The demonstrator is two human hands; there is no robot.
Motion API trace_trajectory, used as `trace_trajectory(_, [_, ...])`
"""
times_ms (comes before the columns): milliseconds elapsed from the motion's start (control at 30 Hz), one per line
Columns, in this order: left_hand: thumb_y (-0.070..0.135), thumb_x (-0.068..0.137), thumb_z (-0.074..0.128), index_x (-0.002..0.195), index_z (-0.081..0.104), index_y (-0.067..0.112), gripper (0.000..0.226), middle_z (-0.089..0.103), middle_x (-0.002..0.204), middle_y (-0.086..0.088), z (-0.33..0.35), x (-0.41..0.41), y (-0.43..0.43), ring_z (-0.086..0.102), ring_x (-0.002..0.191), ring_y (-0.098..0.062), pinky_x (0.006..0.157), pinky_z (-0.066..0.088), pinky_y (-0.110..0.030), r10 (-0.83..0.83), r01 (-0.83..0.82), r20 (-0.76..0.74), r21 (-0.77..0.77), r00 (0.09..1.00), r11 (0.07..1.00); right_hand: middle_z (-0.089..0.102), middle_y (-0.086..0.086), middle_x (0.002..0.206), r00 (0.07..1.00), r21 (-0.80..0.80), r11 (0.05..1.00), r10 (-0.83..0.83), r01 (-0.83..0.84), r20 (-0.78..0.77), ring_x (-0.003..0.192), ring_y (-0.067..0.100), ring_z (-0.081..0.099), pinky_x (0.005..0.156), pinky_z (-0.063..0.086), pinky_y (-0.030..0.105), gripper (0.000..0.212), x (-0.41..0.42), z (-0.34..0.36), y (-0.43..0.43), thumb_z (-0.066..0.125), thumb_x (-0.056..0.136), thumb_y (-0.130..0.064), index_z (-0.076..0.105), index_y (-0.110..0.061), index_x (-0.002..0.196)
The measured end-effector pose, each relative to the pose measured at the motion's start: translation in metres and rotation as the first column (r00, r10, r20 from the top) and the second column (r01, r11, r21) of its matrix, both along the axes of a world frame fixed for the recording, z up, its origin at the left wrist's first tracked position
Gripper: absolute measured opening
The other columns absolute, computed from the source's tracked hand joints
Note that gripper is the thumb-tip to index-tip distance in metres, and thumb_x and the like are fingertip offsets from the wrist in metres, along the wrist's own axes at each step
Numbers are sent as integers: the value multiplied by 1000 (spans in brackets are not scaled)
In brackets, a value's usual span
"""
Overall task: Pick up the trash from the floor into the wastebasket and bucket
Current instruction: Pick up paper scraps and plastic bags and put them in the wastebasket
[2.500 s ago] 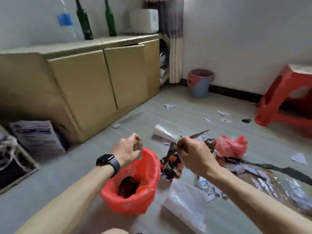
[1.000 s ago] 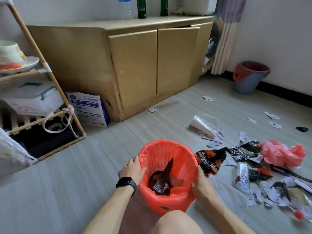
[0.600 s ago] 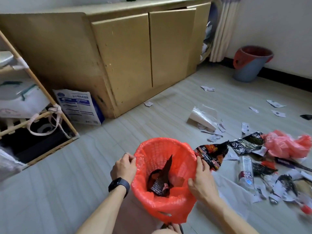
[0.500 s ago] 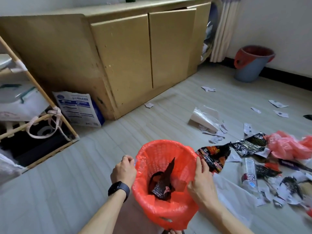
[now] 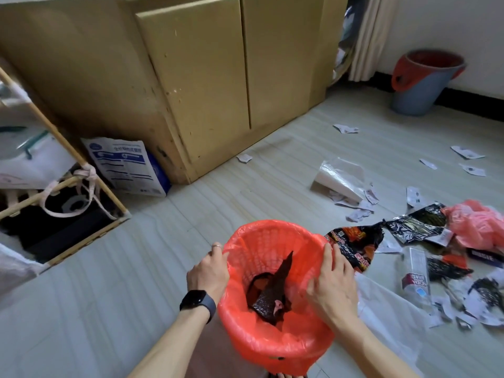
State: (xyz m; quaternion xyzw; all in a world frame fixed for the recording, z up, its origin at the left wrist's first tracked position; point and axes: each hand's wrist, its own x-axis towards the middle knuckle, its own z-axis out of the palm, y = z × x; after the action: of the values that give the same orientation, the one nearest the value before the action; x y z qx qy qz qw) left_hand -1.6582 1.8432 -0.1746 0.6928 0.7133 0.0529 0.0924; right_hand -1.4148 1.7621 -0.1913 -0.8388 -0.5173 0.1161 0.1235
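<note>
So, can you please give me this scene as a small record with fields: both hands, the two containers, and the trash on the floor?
left hand: grips the left rim of the wastebasket
right hand: holds the right rim, thumb inside
wastebasket: red, bag-lined, with a dark wrapper inside
bucket: blue-grey with a red rim, by the far wall; contents not visible
trash on floor: black snack wrapper, plastic bottle, pink bag, paper scraps, all right of the wastebasket
</note>
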Motion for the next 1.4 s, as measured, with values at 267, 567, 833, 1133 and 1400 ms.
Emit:
trace_trajectory(267, [14,96,37,131,56,29,43,48,146,0,-12,-9,2,53,126,-26,96,50,-41,-40,-13,218,234,975,972,12,12,166,998,-14,998,54,-55,-30,145,33,29,116,30,42,83,2,-4,1,48,87,-22,8,-8,159])
trace_trajectory(567, [23,102,34,151,30,37,50,58,138,-9,-11,0,-2,62,105,-38,83,51,-41,-168,165,277,32,946,986,6,9,167,990,3,997,82,-83,-110,144,34,30,116,32,43,75,6,-2,-1,40,96,-25,3,-11,159])
trace_trajectory(833, [43,102,31,128,55,41,35,72,99,-6,-15,-15,-3,65,96,-32,80,53,-38,96,-62,443,-92,891,994,0,5,168,988,-53,992,109,-116,-112,141,34,34,113,33,43,82,7,6,-4,42,93,-25,-6,-14,159])
trace_trajectory(1133, [26,98,45,147,42,12,50,34,157,-11,2,19,-1,32,144,-25,116,27,-37,-171,70,302,320,938,945,14,15,165,996,-28,996,89,-90,-15,135,38,41,108,39,43,85,4,1,-4,50,88,-24,7,-6,159])
trace_trajectory(1400, [31,105,34,158,10,19,60,24,161,-7,-23,17,6,42,136,-32,106,37,-41,-80,100,264,-65,961,993,12,12,166,993,13,994,109,-109,-48,140,35,36,112,36,41,88,3,-5,-3,52,87,-25,6,-6,159])
